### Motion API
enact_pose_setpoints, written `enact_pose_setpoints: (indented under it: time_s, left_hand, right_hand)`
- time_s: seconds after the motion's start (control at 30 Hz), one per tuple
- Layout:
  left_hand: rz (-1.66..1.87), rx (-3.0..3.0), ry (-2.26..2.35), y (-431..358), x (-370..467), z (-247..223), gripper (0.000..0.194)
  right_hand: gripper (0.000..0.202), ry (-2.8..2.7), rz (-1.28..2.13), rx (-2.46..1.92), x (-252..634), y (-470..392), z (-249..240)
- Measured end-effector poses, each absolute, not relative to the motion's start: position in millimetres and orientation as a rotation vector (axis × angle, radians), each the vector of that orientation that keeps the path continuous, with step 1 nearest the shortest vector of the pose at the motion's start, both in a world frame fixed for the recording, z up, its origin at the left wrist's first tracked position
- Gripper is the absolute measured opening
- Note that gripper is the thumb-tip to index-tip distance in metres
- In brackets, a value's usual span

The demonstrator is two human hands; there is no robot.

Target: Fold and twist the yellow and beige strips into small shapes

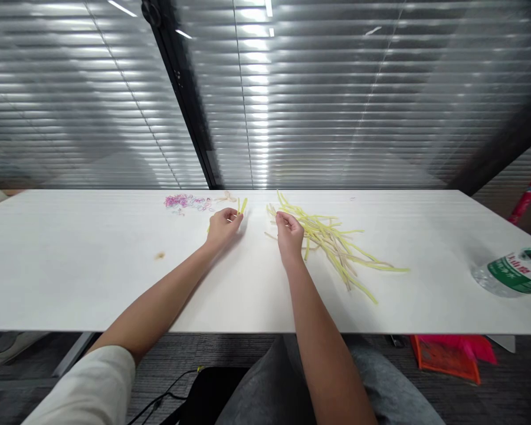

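Observation:
My left hand is closed in a pinch above the white table, and thin yellow strips like pipe cleaners stick up out of its fingers. To the right, my right hand has its thumb and fingers pressed together at the left edge of a loose pile of yellow and beige strips. Whatever lies between those right fingertips is too small to make out. The two hands are apart, a short gap of bare table between them. Some ends of the pile show just beyond the right fingertips.
Small pink and purple loops, like rubber bands, lie at the table's back left, near some beige pieces. A plastic bottle with a green label is at the right. Window blinds rise behind the table.

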State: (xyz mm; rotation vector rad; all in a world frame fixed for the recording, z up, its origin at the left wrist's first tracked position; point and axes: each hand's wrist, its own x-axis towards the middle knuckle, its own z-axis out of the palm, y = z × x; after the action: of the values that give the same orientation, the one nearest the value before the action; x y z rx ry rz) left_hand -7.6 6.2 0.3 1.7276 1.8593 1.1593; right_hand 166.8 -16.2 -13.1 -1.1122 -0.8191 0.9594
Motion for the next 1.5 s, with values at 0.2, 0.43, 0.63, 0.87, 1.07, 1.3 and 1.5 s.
enact_pose_setpoints:
  time_s: [0.2,0.43,0.63,0.87,1.07,1.3,1.5]
  left_hand:
    - [0.88,1.859,2.245,-2,-10,21,0.023]
    - [0.807,1.924,2.4,-3,-15,28,0.021]
    - [0.84,2.036,2.436,-6,-16,29,0.024]
    - [0.646,2.104,2.351,-5,-14,22,0.027]
    - [0.589,2.16,2.321,-3,-14,17,0.028]
    - [0.46,2.227,2.385,-2,-15,15,0.039]
    - [0.238,2.091,2.541,-3,-17,17,0.066]
  right_hand:
    - [0.038,-0.828,0.942,-1.104,167,-14,-16]
    - [0.036,-0.838,0.928,-1.099,167,-13,-19]
    - [0.036,-0.841,0.919,-1.097,166,-12,-20]
    - [0.038,-0.833,0.93,-1.107,166,-12,-19]
    - [0.037,-0.836,0.935,-1.129,167,-15,-16]
    - [0.034,-0.867,0.92,-1.141,167,-16,-15]
    - [0.031,-0.92,0.921,-1.151,166,-17,-16]
